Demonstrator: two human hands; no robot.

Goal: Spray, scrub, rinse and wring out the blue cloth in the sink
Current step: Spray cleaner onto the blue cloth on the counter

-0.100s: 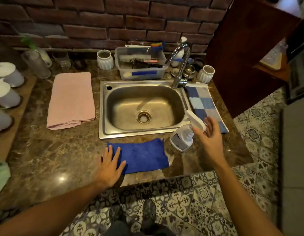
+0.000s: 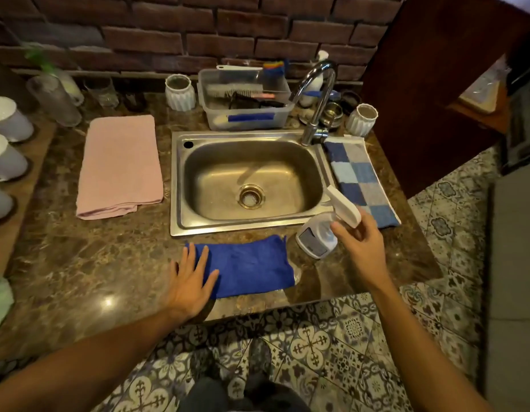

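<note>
Blue cloth (image 2: 246,264) lay flat on the counter (image 2: 94,263) before the dry, empty sink (image 2: 252,176), the left hand (image 2: 190,281) spread open on its edge and the right hand (image 2: 360,248) closing around the spray bottle (image 2: 323,236), so every step apparently remained.
</note>
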